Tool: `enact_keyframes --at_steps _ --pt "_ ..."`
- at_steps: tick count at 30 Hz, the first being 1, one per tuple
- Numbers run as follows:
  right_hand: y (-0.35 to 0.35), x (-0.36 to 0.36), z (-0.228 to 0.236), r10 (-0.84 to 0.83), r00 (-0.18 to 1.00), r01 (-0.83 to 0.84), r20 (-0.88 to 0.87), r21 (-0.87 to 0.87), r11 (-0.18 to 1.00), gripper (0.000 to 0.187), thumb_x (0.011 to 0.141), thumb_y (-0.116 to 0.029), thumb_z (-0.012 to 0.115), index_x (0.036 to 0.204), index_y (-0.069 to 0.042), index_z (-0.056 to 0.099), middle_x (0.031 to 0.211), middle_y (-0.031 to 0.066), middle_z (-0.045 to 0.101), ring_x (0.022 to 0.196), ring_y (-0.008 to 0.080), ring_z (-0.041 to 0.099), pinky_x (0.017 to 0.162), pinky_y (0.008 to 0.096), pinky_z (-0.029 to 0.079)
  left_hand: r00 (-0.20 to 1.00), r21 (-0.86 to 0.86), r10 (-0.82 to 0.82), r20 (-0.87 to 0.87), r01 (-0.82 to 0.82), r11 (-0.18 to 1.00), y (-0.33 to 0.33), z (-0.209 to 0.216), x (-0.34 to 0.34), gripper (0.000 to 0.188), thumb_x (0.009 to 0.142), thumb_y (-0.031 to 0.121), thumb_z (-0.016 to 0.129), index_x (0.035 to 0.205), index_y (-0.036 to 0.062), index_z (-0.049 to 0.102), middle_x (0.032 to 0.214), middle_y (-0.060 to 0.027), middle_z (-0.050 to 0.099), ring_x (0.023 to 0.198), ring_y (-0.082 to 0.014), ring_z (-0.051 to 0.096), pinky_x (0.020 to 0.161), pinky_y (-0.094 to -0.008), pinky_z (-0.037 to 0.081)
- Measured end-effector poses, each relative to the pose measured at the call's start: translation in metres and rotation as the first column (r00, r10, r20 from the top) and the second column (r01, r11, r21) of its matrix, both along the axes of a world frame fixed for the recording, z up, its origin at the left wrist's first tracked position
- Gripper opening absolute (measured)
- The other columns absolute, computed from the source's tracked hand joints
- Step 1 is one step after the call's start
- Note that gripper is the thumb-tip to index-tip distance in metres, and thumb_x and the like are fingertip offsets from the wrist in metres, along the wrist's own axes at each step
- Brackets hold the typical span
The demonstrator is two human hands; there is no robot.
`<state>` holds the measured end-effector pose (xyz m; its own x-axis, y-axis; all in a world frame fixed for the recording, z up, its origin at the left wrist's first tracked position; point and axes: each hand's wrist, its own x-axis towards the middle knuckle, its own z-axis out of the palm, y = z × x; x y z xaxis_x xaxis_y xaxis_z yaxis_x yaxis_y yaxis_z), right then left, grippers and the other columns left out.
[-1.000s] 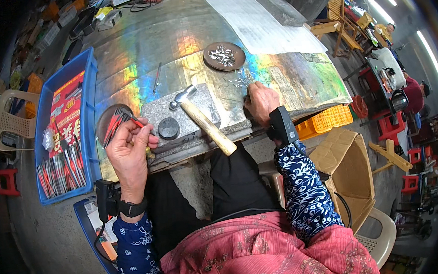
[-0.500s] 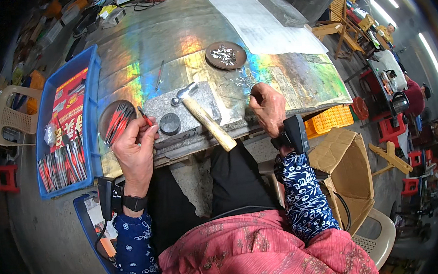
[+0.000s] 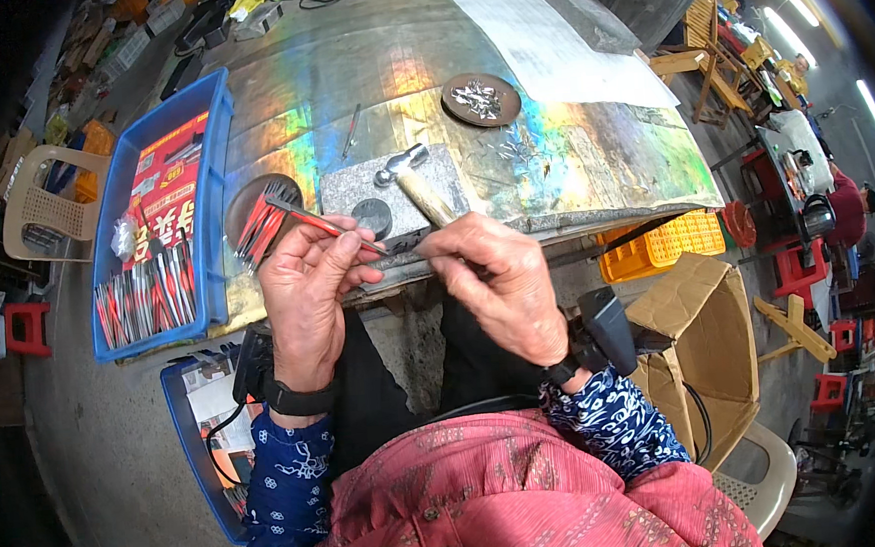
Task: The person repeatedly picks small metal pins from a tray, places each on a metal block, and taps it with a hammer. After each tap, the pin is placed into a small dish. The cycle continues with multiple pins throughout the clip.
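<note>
My left hand [image 3: 305,322] pinches a slender red-and-black tool [image 3: 316,222] between thumb and fingers, its tip pointing right. My right hand [image 3: 503,284] is closed in a pinch close to that tip; whatever it holds is too small to make out. Behind the hands lies a grey stone block [image 3: 347,186]. On it rest a hammer [image 3: 418,191] with a pale wooden handle, partly covered by my right hand, and a round black disc [image 3: 374,218]. Beyond my left hand, a dark bowl [image 3: 290,188] holds several similar red-and-black tools [image 3: 258,230].
A brown dish [image 3: 456,112] of small shiny metal pieces stands farther back, with loose pieces [image 3: 518,146] beside it. At left is a blue crate [image 3: 213,177] of upright red-and-black tools. White paper [image 3: 544,51] covers the far right. An open cardboard box [image 3: 696,328] sits right of me.
My right hand has moved left to the tool's tip, passing in front of the hammer handle. The tool in my left hand now points right, toward it. The view has shifted slightly.
</note>
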<state>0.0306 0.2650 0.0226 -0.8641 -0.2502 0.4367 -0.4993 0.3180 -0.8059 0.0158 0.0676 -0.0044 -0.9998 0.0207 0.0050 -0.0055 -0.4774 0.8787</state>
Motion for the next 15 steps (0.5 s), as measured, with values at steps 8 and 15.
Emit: enact_keyframes --at_steps 8,15 --pt "-0.023 0.013 -0.003 0.015 0.993 0.006 0.119 -0.175 0.985 0.018 0.086 0.005 0.059 0.104 0.002 0.061 0.086 0.0020 0.061 0.075 0.0059 0.056 0.068 0.0206 0.047 0.997 0.187 -0.067 0.030 0.060 0.981 0.003 0.005 0.018 0.017 0.094 0.007 0.060 0.108 -0.0005 0.057 0.095 -0.0162 0.067 0.079 -0.0207 0.069 0.063 -0.0300 0.060" --pt "-0.027 0.017 -0.006 0.031 0.976 0.021 0.215 -0.235 0.972 0.013 0.087 0.003 0.059 0.100 0.002 0.059 0.086 0.0007 0.060 0.076 0.0049 0.055 0.068 0.0201 0.047 0.995 0.214 -0.081 0.051 0.068 0.974 0.003 0.007 0.023 0.019 0.094 0.009 0.060 0.110 0.0005 0.055 0.095 -0.0167 0.067 0.079 -0.0214 0.070 0.063 -0.0309 0.060"
